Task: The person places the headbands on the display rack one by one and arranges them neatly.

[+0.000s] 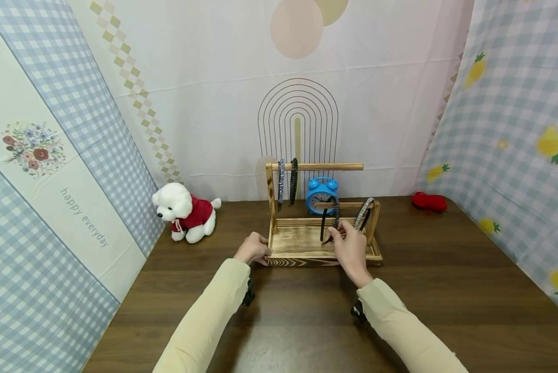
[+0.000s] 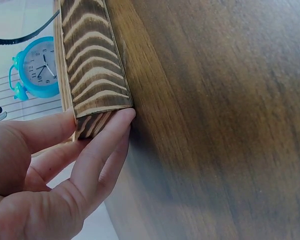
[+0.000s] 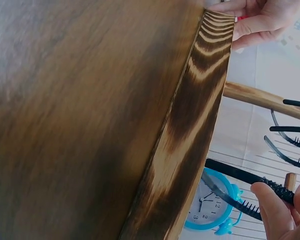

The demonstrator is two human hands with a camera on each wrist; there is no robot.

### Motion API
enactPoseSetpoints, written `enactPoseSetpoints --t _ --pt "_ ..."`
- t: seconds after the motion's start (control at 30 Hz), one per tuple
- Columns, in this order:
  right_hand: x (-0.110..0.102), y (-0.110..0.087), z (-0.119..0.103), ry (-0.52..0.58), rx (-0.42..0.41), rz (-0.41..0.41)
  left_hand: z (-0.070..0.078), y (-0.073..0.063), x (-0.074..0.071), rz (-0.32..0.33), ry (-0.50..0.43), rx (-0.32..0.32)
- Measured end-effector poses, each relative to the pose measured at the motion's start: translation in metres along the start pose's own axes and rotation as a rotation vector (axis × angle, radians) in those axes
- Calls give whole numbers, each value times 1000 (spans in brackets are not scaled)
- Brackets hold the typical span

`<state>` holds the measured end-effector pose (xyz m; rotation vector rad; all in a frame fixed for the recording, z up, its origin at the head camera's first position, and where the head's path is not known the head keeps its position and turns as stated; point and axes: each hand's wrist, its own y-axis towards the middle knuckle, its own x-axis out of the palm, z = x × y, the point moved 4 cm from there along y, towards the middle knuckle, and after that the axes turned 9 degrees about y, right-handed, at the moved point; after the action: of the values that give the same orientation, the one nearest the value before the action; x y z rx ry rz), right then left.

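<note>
A wooden headband rack (image 1: 302, 262) stands on the table, with a tall bar and a lower bar above its tray base. My left hand (image 1: 254, 248) grips the base's front left corner; in the left wrist view, the fingers (image 2: 102, 142) pinch that corner. My right hand (image 1: 349, 247) pinches a black headband (image 3: 235, 172) by one side, at the lower bar's free end. Toothed combs show along its inner edge. A silvery headband (image 1: 363, 211) hangs farther right on the lower bar. Two more, one glittery blue-grey (image 1: 281, 181) and one black (image 1: 294, 181), hang from the tall bar.
Behind the rack stands a blue alarm clock (image 1: 317, 194). To the left sits a white plush dog (image 1: 199, 213) in a red outfit. A red bundle (image 1: 429, 202) lies at the back right. Cloth walls (image 1: 213, 129) border the brown table (image 1: 302, 321).
</note>
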<state>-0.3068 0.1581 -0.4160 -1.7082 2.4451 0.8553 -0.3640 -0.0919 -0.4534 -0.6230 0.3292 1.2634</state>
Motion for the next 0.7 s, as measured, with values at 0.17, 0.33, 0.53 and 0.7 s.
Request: enactPoseSetpoints --t 0.17,0.33,0.53,0.7 --pt "-2 2 1 -5 -4 28 -1 0 -1 6 1 -3" --pt "-4 2 4 -9 21 45 -2 -1 -2 8 3 -1" --pt "-7 6 9 -65 25 56 -2 -2 -1 13 -16 -3" --pt "-7 8 11 -82 77 29 -7 -4 -1 9 -60 3"
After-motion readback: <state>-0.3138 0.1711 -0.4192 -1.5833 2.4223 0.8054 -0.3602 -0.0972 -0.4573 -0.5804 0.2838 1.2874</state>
